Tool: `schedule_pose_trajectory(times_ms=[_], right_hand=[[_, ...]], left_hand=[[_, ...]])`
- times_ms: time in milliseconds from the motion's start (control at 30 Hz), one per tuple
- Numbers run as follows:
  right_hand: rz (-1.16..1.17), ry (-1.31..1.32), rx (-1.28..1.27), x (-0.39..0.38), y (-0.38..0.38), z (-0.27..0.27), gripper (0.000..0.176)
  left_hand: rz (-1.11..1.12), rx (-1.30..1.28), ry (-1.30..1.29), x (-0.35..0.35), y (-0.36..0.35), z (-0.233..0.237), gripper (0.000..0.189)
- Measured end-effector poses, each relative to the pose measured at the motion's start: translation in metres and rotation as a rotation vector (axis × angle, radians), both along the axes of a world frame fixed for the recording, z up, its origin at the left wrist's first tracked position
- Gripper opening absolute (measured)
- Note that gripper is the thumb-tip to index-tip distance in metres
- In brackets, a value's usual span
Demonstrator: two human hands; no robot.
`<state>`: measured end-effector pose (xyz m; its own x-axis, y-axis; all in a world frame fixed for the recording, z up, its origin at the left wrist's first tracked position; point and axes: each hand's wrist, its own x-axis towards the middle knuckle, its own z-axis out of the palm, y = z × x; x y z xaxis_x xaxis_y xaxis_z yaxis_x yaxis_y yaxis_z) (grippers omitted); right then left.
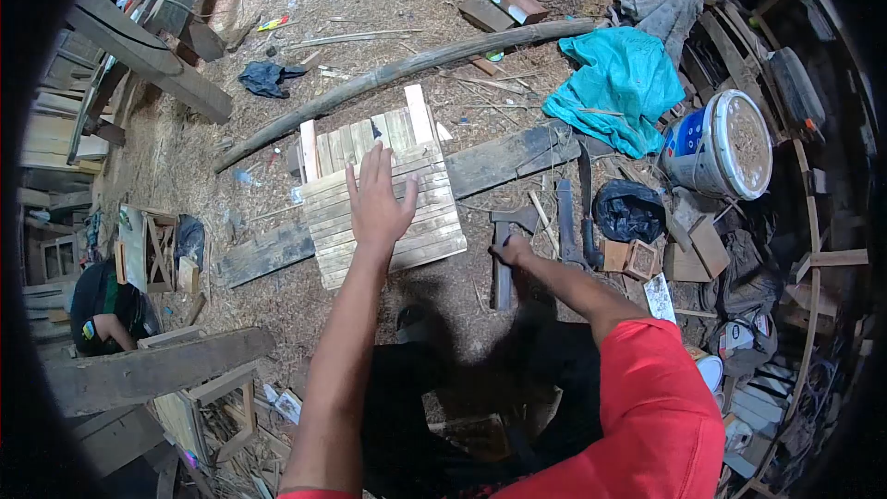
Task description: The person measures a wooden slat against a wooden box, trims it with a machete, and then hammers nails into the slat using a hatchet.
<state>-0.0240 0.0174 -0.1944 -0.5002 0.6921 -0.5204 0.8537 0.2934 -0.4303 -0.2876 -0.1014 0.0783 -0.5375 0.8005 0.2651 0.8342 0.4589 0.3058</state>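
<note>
My left hand [377, 196] lies flat with fingers spread on a panel of pale bamboo slats [420, 222], which rests on a dark plank [504, 157] on the sawdust floor. Lower to the right, my right hand [511, 249] grips the handle of a hammer [504, 259] whose head points away from me. The hammer lies near the floor, just right of the slat panel. A second layer of upright slats [360, 139] shows behind the panel.
A long curved pole [397, 69] lies beyond the panel. A teal cloth [624, 83], a white bucket [721, 148] and a black bag [628, 211] sit to the right. Another person [106, 310] crouches at the left. Wood beams [148, 370] and scraps surround me.
</note>
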Motion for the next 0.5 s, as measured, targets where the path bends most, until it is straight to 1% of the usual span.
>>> schedule_pose_trajectory(times_ms=[33,67,100,133,167,200,233,300,367,467,500], right_hand=[[-0.007,0.060,-0.013,0.001,0.001,0.009,0.066],[-0.171,0.099,-0.111,-0.006,0.006,0.017,0.061],[-0.321,0.190,-0.250,-0.009,0.013,-0.013,0.061],[-0.472,0.279,-0.387,-0.010,0.021,-0.062,0.061],[-0.620,0.375,-0.521,-0.011,0.031,-0.084,0.061],[-0.566,0.378,-0.527,-0.019,0.034,-0.018,0.051],[-0.631,0.442,-0.684,-0.035,0.025,0.096,0.035],[-0.519,0.535,-0.660,-0.046,0.044,0.105,0.024],[-0.363,0.646,-0.434,-0.053,0.040,0.183,0.031],[0.010,0.645,0.390,-0.057,0.048,0.219,0.034],[0.056,0.600,0.365,-0.061,0.042,0.238,0.034]], left_hand=[[-0.001,-0.003,-0.002,-0.001,-0.001,0.000,0.063],[0.000,0.000,-0.006,-0.001,-0.001,0.001,0.063],[0.003,0.004,-0.014,0.000,-0.001,0.000,0.063],[-0.001,0.002,-0.022,0.002,-0.002,-0.001,0.063],[-0.004,0.004,-0.026,0.001,-0.002,-0.001,0.063],[-0.005,0.006,-0.026,-0.001,-0.002,-0.001,0.064],[-0.006,0.013,-0.026,-0.001,-0.002,-0.003,0.064],[-0.005,0.024,-0.027,-0.002,-0.002,-0.005,0.063],[-0.007,0.010,-0.038,-0.003,-0.001,-0.003,0.065],[0.012,-0.001,-0.011,-0.001,-0.003,-0.005,0.067],[0.021,0.002,0.009,-0.001,-0.002,-0.005,0.067]])
